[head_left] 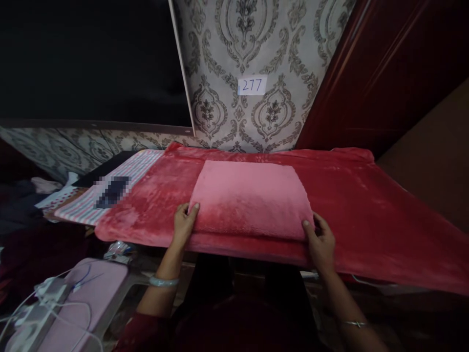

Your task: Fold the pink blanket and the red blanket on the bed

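Lying flat at the left is a pastel-striped cotton-like cloth (78, 208), then, on a red plush-covered tabletop (146, 208), the left hand (183, 225) grips, thumb uppermost, the left edge of a folded rectangular pink plush cloth (249, 193), whose right edge the right hand (322, 244) grips.
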### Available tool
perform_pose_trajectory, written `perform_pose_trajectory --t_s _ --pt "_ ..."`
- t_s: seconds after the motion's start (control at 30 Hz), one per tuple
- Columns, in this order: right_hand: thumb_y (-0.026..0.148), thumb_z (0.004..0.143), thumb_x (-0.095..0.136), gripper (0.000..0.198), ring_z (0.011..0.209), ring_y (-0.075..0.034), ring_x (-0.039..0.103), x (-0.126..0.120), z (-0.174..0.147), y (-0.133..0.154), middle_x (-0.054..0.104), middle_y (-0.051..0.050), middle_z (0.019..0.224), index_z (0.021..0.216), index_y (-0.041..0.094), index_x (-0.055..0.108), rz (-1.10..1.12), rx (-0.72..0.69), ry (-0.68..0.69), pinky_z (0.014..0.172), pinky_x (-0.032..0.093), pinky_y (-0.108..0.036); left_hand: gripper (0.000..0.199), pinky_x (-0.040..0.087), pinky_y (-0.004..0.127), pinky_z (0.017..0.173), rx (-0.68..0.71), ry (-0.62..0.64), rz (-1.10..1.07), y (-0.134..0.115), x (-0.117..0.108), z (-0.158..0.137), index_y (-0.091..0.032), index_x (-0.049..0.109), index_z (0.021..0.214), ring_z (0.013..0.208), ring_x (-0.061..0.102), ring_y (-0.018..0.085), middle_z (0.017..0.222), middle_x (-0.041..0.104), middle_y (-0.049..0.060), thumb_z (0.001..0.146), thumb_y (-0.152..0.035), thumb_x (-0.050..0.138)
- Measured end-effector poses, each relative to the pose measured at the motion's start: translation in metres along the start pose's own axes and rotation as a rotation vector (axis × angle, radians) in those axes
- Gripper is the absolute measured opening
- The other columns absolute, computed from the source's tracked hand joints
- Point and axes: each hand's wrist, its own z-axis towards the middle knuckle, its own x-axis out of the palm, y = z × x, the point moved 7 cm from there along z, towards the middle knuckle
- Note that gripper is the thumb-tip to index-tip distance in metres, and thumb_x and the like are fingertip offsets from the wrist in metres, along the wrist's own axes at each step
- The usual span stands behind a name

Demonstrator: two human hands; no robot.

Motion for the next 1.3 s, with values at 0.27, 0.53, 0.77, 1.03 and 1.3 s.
perform_pose_trajectory --t_s 0.27,0.53,0.77,1.03,1.3 --pt "0.052 0.072 0.07 0.041 0.086 -0.022 0.061 0.003 0.02 0.002 0.068 -0.004 0.09 0.097 0.02 0.065 0.06 0.032 0.054 0.083 0.05 -0.038 0.042 0.03 0.026 0.059 0.008 -0.033 -0.011 -0.013 -0.002 -0.005 -0.022 0.047 0.064 0.062 0.036 0.012 0.06 0.039 -0.006 0.079 -0.06 0.057" --pt "0.058 0.074 0.074 0.05 0.094 -0.023 0.064 0.001 0.013 -0.006 0.071 -0.006 0.101 0.106 0.021 0.065 0.137 0.151 0.174 0.087 0.051 -0.038 0.052 0.042 0.028 0.068 -0.021 0.114 -0.019 -0.008 -0.006 -0.01 -0.017 0.063 0.082 0.075 0.052 0.017 0.075 0.059 0.0 0.074 -0.068 0.063" --pt "0.056 0.068 0.083 0.068 0.112 -0.026 0.064 -0.004 -0.002 -0.01 0.068 -0.01 0.126 0.124 0.023 0.061 0.129 0.092 0.247 0.099 0.05 -0.043 0.05 0.046 0.038 0.097 0.107 0.244 0.101 -0.004 -0.025 -0.017 -0.021 0.073 0.091 0.103 0.06 0.026 0.103 0.066 0.007 0.067 -0.064 0.074" --pt "0.056 0.069 0.078 0.049 0.091 -0.024 0.068 -0.006 0.01 -0.003 0.074 -0.005 0.099 0.102 0.023 0.065 0.167 0.166 0.238 0.085 0.055 -0.039 0.048 0.049 0.04 0.093 0.098 0.233 0.154 -0.001 -0.024 -0.009 -0.02 0.074 0.085 0.097 0.061 0.026 0.095 0.069 0.007 0.072 -0.065 0.065" --pt "0.061 0.061 0.081 0.059 0.081 -0.024 0.067 -0.011 0.009 -0.016 0.073 -0.003 0.088 0.102 0.023 0.064 0.077 0.225 0.269 0.075 0.055 -0.039 0.05 0.049 0.036 0.084 0.109 0.266 0.188 0.001 -0.023 -0.015 -0.022 0.075 0.084 0.083 0.061 0.024 0.081 0.067 0.004 0.073 -0.069 0.067"
